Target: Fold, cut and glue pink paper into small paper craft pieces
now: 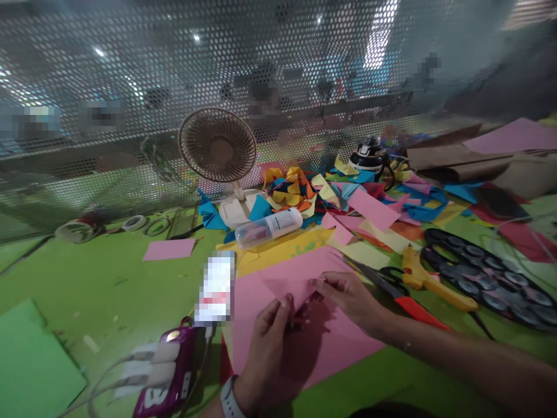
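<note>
Head view, with the folded pink piece [300, 295] as the centre of the clock: on the green desk [126, 290], a green sheet [35, 354] lies at the far left, just below nine o'clock. Tape rolls [78, 230] rest between nine and ten, with a small pink slip [169, 249] nearer in. A purple power strip [189, 354] carrying pale plugs sits at eight, and a blurred phone [216, 287] with a cable at its lower end lies at nine. The fan [217, 145] stands at eleven. At eight, close in, the left hand [267, 325], a pale band [230, 397] on its wrist, pinches the piece's near edge between thumb and fingers. A clear bottle [268, 228] lies on its side at eleven, just before a heap of coloured folded papers [293, 188] that spreads from twelve towards two. The held piece is just above a large pink sheet [348, 354], over its middle. At three, the right hand [348, 296] pinches the piece's other end in its fingertips. A black-and-white device [369, 159] stands at one, behind the papers. Farther out at three come black-handled scissors [394, 281], a yellow glue gun [429, 281] and a black tray [461, 255] with round cups.
</note>
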{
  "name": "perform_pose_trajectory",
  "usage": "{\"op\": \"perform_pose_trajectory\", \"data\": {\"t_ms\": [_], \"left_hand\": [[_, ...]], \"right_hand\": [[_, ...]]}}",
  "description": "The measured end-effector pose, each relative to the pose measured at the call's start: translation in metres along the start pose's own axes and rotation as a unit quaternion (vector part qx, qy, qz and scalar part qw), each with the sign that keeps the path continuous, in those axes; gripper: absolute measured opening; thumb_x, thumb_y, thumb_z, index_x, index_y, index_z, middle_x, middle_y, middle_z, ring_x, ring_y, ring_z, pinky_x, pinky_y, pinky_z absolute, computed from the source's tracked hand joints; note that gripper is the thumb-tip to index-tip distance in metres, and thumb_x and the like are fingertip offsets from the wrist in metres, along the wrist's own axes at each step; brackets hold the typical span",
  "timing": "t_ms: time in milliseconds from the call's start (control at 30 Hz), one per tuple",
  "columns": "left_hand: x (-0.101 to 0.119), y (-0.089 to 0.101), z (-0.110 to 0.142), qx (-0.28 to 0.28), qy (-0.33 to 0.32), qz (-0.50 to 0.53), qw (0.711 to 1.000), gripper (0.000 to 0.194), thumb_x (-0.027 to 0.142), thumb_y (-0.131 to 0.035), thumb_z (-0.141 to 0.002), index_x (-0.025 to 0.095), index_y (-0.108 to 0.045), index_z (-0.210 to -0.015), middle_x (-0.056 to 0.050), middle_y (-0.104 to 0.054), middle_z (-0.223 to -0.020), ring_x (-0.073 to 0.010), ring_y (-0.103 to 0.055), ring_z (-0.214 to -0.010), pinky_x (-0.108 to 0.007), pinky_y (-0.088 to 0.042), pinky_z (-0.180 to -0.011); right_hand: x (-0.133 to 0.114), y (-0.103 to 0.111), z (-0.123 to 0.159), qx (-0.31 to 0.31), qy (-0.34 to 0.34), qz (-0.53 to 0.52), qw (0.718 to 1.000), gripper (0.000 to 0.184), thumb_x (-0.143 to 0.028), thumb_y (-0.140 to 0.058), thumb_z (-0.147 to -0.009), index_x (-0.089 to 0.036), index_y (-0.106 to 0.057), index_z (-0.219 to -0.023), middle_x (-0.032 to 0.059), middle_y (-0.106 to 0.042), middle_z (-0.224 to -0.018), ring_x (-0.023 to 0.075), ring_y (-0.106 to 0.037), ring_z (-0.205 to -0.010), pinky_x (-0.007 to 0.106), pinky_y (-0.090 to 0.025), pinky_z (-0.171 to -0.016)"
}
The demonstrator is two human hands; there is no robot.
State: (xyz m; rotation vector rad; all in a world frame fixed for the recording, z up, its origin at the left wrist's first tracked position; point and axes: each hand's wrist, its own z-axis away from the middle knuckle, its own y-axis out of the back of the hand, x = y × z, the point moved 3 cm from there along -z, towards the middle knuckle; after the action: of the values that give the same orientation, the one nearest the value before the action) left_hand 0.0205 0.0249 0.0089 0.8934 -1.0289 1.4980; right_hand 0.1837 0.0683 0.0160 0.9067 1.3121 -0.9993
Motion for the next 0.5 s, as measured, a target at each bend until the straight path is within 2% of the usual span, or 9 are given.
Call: {"op": "perform_pose_trajectory", "data": {"t_ms": [167,300,500], "left_hand": [[-0.0025,-0.0039,0.0,-0.057,0.023,0.075,0.995,0.028,0.041,-0.067,-0.077,0.013,-0.066,-0.082,-0.005,-0.068,-0.072,-0.0134,-0.061,-0.062,-0.024,-0.048,-0.061],[-0.0059,-0.0024,-0.0029,-0.063,0.031,0.053,0.996,0.029,0.04,-0.07,-0.074,0.011,-0.067,-0.077,-0.006,-0.068,-0.072,-0.0115,-0.06,-0.059,-0.022,-0.047,-0.058],[-0.0011,-0.0053,0.0011,-0.083,0.025,0.072,0.994,0.025,0.035,-0.072,-0.073,0.012,-0.069,-0.082,-0.006,-0.07,-0.075,-0.0113,-0.061,-0.059,-0.02,-0.046,-0.055]], "right_hand": [[-0.0046,0.0005,0.0032,-0.012,0.013,0.026,1.0,0.032,-0.044,-0.052,-0.086,-0.018,-0.062,-0.071,-0.0011,-0.056,-0.065,0.0132,-0.051,-0.064,0.024,-0.038,-0.058],[-0.0066,0.0015,0.0046,-0.001,0.022,0.052,0.998,0.03,-0.042,-0.052,-0.086,-0.019,-0.057,-0.068,-0.003,-0.051,-0.061,0.0125,-0.049,-0.062,0.023,-0.036,-0.057],[-0.0094,0.0021,0.0055,0.005,0.037,0.094,0.995,0.03,-0.041,-0.051,-0.087,-0.019,-0.058,-0.069,-0.0015,-0.053,-0.065,0.0132,-0.047,-0.064,0.024,-0.034,-0.057]]}}
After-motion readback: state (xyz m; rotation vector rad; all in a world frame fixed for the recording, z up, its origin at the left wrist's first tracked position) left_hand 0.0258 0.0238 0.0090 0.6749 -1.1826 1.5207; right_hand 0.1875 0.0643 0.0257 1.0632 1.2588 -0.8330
